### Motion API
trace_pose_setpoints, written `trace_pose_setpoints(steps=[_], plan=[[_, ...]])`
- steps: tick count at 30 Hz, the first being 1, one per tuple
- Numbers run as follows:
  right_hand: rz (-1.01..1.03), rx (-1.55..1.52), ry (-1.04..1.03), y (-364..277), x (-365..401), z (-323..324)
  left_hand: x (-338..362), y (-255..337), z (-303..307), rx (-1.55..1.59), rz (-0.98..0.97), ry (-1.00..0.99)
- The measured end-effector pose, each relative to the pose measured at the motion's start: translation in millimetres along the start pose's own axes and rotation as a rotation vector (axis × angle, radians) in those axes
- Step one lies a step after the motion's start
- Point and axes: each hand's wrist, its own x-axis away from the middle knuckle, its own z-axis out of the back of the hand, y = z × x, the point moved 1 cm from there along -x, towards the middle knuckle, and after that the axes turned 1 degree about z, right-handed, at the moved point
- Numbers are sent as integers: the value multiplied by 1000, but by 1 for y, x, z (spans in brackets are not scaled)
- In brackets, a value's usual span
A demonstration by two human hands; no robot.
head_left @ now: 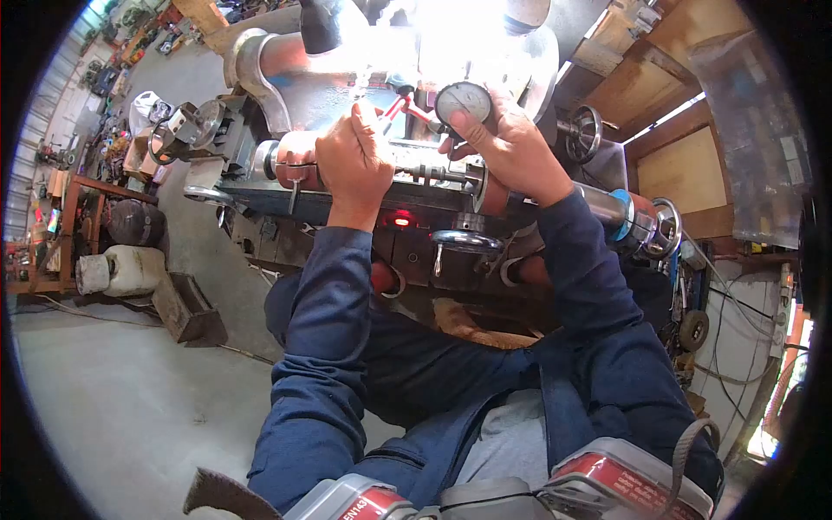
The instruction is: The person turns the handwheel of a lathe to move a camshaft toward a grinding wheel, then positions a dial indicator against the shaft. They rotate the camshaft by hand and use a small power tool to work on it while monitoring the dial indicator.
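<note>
While the right hand (511, 147) pinches a round, white-faced gauge (463, 104), the left hand (354, 163) curls closed.

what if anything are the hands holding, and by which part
The right hand holds the dial gauge by its rim, thumb over the face's lower edge. The left hand is curled closed; whether it grips anything cannot be told.

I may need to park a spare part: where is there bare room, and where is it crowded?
Widest: the floor below the wooden box in view, left of the left sleeve. A narrower bare strip lies between the gas cylinder and the machine. Crowded: around the left hand and right hand, with the dial gauge close by.
</note>
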Motion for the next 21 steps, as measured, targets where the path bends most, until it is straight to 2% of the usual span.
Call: trace_pose_setpoints(steps=[4, 7, 10, 13, 21], plan=[[33, -4, 27, -7, 1, -5, 0, -2, 0, 21, -28, 12], [42, 139, 84, -11, 2, -6, 0, -4, 0, 15, -48, 5], [83, 99, 87, -3, -1, -8, 0, -5, 0, 15, -49, 9], [44, 41, 83, -7, 1, -8, 0, -5, -1, 29, -47, 15], [72, 145, 133, -12, 3, -11, 1, -3, -1, 12, -10, 15]])
